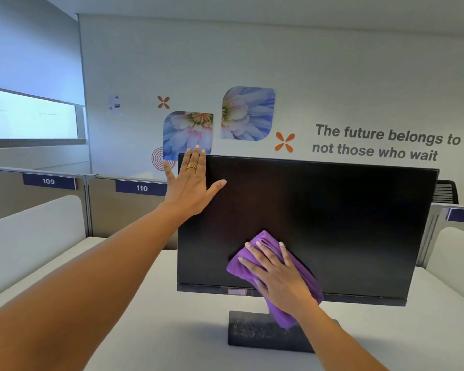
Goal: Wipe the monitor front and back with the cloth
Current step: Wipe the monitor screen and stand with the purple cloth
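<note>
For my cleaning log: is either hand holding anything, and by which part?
Nothing is held. The right hand presses the cloth flat on the monitor's lower screen; the left hand rests flat on its top left corner.

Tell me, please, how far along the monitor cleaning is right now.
Done: nothing provable; the monitor shows no clear wiped patch on its dark front. In hand: the right hand presses the purple cloth flat against the lower front, while the left hand steadies the top left corner. Left: likely more of the front, then the back, which faces away.
</note>
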The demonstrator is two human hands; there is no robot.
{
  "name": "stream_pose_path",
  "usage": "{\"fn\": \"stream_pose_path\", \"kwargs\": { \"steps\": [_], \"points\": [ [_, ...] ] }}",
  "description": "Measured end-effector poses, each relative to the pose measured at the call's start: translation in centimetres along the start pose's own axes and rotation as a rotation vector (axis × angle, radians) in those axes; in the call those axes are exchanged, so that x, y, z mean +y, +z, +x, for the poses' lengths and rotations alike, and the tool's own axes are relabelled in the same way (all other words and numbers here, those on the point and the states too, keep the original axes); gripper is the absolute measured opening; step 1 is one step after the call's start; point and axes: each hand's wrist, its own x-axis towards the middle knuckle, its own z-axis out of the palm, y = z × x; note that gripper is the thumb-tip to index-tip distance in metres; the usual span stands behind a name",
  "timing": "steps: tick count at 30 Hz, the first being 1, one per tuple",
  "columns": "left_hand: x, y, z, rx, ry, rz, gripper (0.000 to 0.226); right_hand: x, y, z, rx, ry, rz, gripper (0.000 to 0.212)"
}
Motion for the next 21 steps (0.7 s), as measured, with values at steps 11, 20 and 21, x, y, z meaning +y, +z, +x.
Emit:
{"fn": "stream_pose_path", "kwargs": {
  "steps": [11,20,21],
  "points": [
    [4.8,0.5,-0.1,-0.008,0.018,0.003,0.084,7.3,-2.1,-3.0,0.02,0.4,0.118,0.057],
    [7.8,0.6,0.2,-0.011,0.05,0.064,0.083,2.9,-1.5,-0.9,0.051,0.121,0.065,0.065],
    [8.3,0.6,0.3,-0.009,0.061,0.068,0.083,3.1,-1.3,-1.5,0.05,0.108,0.055,0.066]
  ]
}}
